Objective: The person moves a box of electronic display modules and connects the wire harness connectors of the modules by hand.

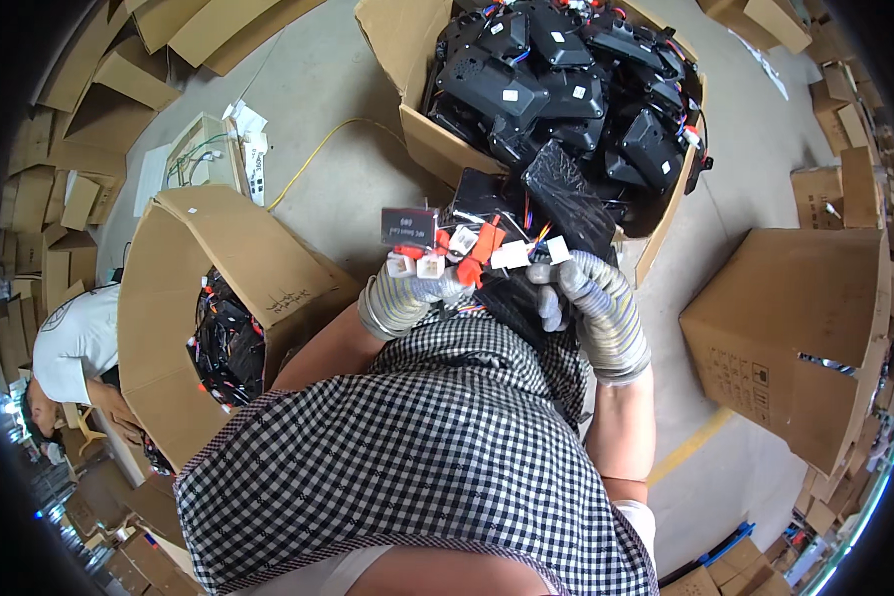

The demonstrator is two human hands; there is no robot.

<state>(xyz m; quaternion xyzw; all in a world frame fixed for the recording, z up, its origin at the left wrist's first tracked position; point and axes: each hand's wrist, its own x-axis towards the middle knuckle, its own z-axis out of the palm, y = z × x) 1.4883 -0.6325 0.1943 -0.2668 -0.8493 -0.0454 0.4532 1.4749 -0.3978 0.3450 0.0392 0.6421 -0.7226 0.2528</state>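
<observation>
My left hand (407,298), in a grey striped knit glove, is closed round a wiring harness with white plugs (430,265) and red connectors (488,240). A small dark printed card (409,227) stands up above its fingers. My right hand (602,308), gloved alike, has its fingers curled and pinched at a white wire label (558,249) on the same bundle. Another white label (512,254) hangs between the hands. Behind them are a black plastic-wrapped piece (570,204) and thin coloured wires. The lower end of the bundle is hidden by my hands and dark material.
Ahead, an open carton (447,149) holds several black plastic housings (566,94) with wires. At left, another carton (293,248) contains black wired parts (230,343). A closed-sided carton (775,338) stands right. A person in a white top (79,338) bends at far left. A yellow cable (313,159) crosses the floor.
</observation>
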